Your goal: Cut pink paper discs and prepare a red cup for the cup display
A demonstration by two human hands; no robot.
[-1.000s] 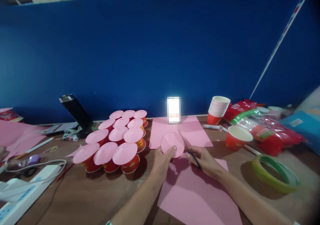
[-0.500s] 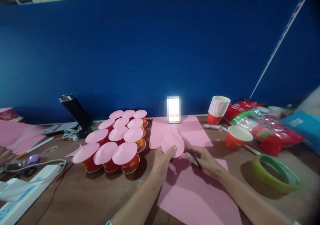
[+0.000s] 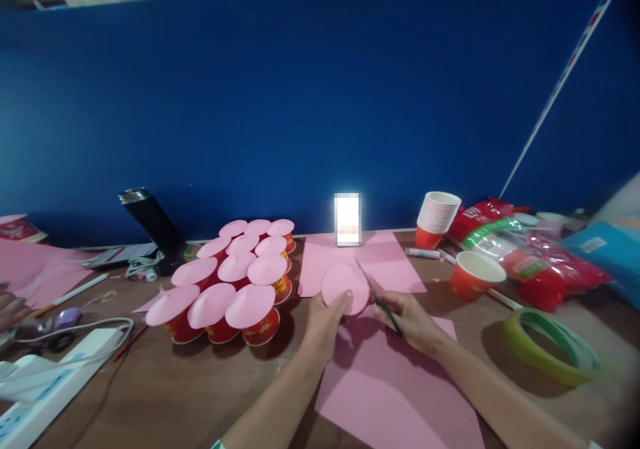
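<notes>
My left hand point(image 3: 323, 326) pinches a round pink paper disc point(image 3: 345, 286), its thumb lying on top of the disc. My right hand point(image 3: 407, 319) is closed around dark scissors point(image 3: 385, 306); their blade points up and away, close to the disc's right edge. Beneath both hands lies a large pink sheet point(image 3: 395, 389), and a second pink sheet point(image 3: 395, 262) is farther back. Left of my hands, several upturned red paper cups point(image 3: 263, 329) stand in rows, each topped with a pink paper cone point(image 3: 250, 306).
At the right are a stack of paper cups point(image 3: 437, 212), a single cup point(image 3: 477, 276), a tape roll point(image 3: 550, 346) and a red plastic package point(image 3: 530, 249). A lit phone point(image 3: 347, 219) leans by the wall. Another person's hand point(image 3: 11, 309), a black flask point(image 3: 153, 226) and a power strip point(image 3: 60, 382) are leftward.
Almost nothing differs. My hands, the disc and the scissors keep the same position; the other person's hand at the far left has shifted slightly.
</notes>
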